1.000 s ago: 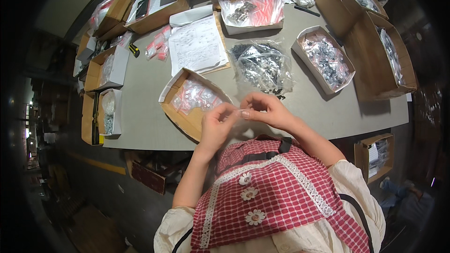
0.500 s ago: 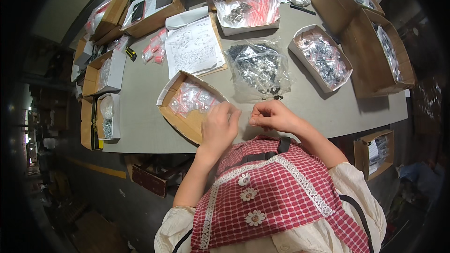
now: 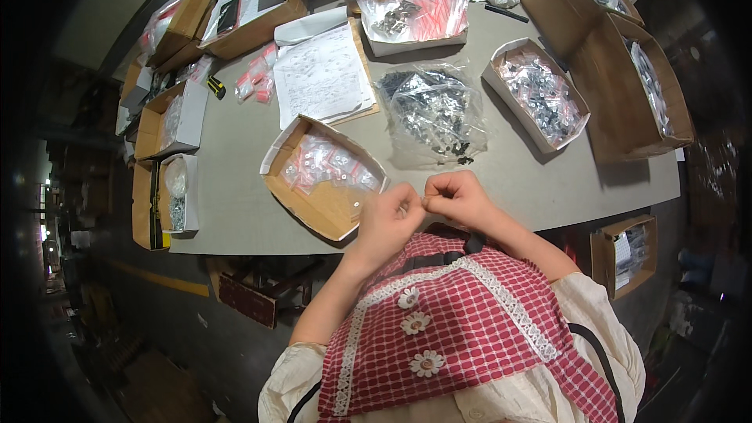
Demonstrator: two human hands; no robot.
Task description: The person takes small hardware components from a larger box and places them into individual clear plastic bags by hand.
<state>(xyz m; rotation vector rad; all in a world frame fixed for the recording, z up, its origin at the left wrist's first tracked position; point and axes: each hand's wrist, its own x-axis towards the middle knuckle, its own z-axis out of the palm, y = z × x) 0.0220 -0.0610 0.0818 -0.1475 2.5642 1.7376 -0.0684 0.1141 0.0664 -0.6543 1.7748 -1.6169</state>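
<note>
My left hand (image 3: 386, 221) and my right hand (image 3: 460, 199) meet fingertip to fingertip just above the near edge of the table. Both are closed in a pinch, and whatever lies between the fingers is too small or hidden to name. Beside my left hand is a shallow cardboard tray (image 3: 307, 214) holding small red-edged clear bags (image 3: 322, 161) with washer-like pieces in them. Beyond my hands lies a large clear plastic bag (image 3: 433, 113) full of small black and silvery parts. A few loose black pieces (image 3: 464, 160) are at its near edge.
A white box (image 3: 540, 94) of bagged metal parts stands right, beside tall cardboard boxes (image 3: 627, 102). Behind are a box of red-edged bags (image 3: 415, 45) and printed sheets (image 3: 323, 74). Small boxes (image 3: 182, 192) and a yellow-black utility knife (image 3: 216, 88) are left. The table's near edge borders my apron.
My left hand has moved away from the tray's corner, right and nearer to me, and now meets my right hand. My right hand has shifted slightly, its fingers still pinched.
</note>
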